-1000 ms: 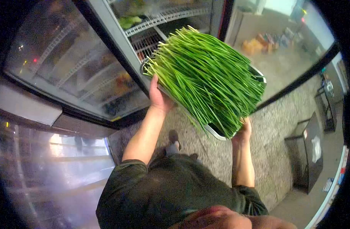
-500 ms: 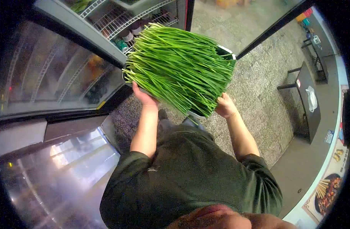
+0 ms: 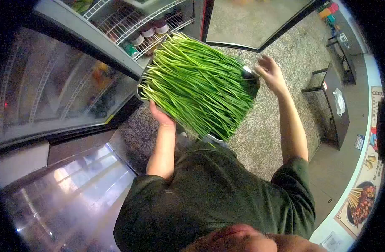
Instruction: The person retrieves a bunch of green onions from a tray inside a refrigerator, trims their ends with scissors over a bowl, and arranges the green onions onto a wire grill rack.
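A thick heap of long green garlic chives (image 3: 201, 86), pale at the left ends, fills a shallow tray (image 3: 217, 137) held in front of my body. The tray's rim shows only at its corners. My left hand (image 3: 161, 115) grips the near left edge, thumb on the side and fingers hidden underneath. Off the tray, my right hand (image 3: 271, 74) is raised beside the far right corner. Its fingers are apart and slightly blurred, with nothing in them.
An open fridge with wire shelves (image 3: 129, 29) stands beyond the tray, holding several jars (image 3: 147, 30). Its glass door (image 3: 243, 25) swings out at the far right. Another glass door (image 3: 54, 84) is at left. A dark table (image 3: 337, 105) with a plastic bag stands right.
My right hand has let go of the tray's near right corner and moved up to the far right corner. The tray has tilted slightly while my left hand stays on it.
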Demonstrator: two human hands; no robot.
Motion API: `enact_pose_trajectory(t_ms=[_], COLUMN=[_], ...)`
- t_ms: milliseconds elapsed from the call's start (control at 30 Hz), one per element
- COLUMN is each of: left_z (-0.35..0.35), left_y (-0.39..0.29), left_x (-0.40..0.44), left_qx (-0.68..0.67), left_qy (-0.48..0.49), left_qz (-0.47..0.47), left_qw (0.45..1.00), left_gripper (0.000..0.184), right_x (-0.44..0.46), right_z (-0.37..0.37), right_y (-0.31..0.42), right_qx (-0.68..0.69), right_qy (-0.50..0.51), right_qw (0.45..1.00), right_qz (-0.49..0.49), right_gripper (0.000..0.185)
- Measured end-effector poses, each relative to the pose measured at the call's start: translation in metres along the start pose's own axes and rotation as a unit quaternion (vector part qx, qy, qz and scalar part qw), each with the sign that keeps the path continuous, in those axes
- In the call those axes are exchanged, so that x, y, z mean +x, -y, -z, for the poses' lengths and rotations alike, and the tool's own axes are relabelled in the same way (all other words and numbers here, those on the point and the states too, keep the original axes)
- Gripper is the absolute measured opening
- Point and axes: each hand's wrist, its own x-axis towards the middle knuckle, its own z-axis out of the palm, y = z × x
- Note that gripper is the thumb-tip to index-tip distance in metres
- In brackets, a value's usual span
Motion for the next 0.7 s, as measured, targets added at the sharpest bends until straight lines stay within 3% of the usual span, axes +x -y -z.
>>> enact_pose_trajectory(t_ms=[33,167,300,367,433,467,700], left_z=[0.003,0.02,0.03,0.027,0.04,0.049,0.05], left_y=[0.0,-0.009,-0.012,-0.018,-0.013,-0.012,-0.012], left_x=[0.003,0.014,0.02,0.017,0.022,0.026,0.027], left_qx=[-0.003,-0.009,-0.008,0.03,-0.01,-0.021,-0.02], left_qy=[0.001,0.038,0.011,-0.028,-0.025,-0.012,0.01], left_qz=[0.006,0.017,0.045,0.041,0.055,0.058,0.06], left_qw=[1.0,0.999,0.999,0.998,0.998,0.998,0.998], left_gripper=[0.065,0.065,0.062,0.062,0.061,0.055,0.061], right_x=[0.022,0.068,0.075,0.076,0.059,0.058,0.064], right_z=[-0.015,-0.099,-0.163,-0.184,-0.189,-0.191,-0.185], right_y=[0.011,0.074,0.102,0.101,0.115,0.115,0.116], right_qx=[-0.073,-0.126,-0.187,-0.155,-0.232,-0.219,-0.206], right_qy=[0.031,0.161,0.196,0.224,0.183,0.187,0.195], right_qw=[0.996,0.978,0.959,0.959,0.947,0.95,0.957], right_qz=[0.027,0.032,0.083,0.079,0.128,0.121,0.056], right_gripper=[0.081,0.099,0.107,0.109,0.106,0.106,0.087])
